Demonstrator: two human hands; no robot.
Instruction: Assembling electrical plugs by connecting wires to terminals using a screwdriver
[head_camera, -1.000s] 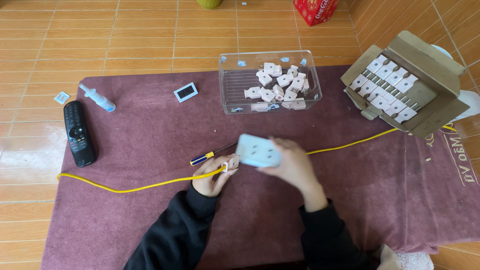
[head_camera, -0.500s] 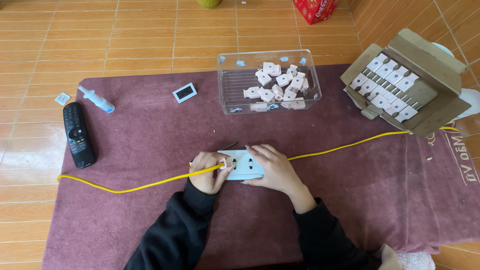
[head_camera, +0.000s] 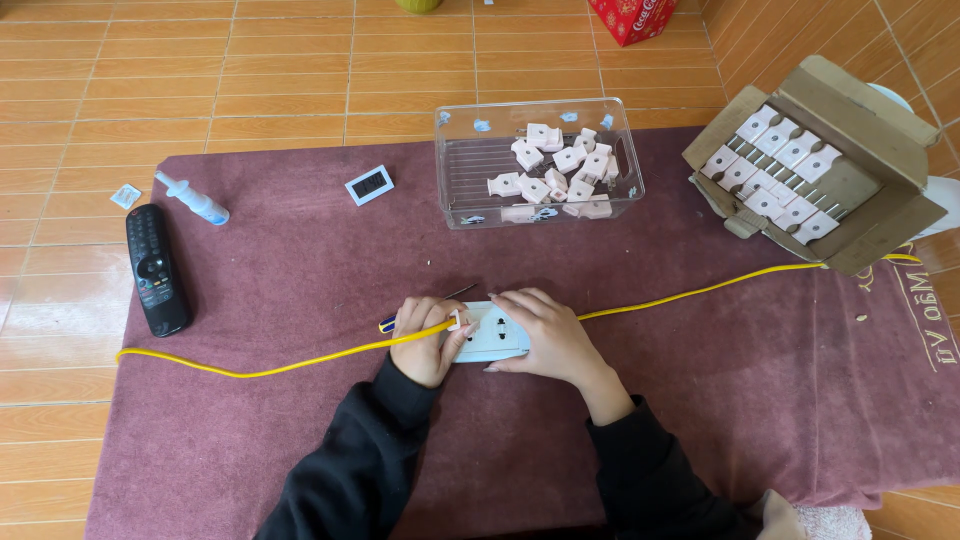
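Note:
A white socket block (head_camera: 492, 332) lies flat on the maroon mat (head_camera: 300, 250). My right hand (head_camera: 548, 332) rests on its right half, fingers pressing it down. My left hand (head_camera: 426, 336) is at its left end, pinching the yellow cable (head_camera: 280, 367) and a small white plug piece where they meet the block. The cable runs left across the mat and also right toward the cardboard box (head_camera: 850, 110). A screwdriver (head_camera: 386, 323) with a blue and yellow handle lies under my left hand, its thin shaft pointing up-right.
A clear plastic tub (head_camera: 470, 160) holds several white plugs. The open cardboard box at right holds rows of white plugs. A black remote (head_camera: 155, 268), a small spray bottle (head_camera: 192, 198) and a small digital display (head_camera: 368, 184) lie on the mat's left part. Tiled floor surrounds the mat.
The socket block, held raised in my right hand a second ago, has come down flat onto the mat. Both hands have lowered with it and now press on it.

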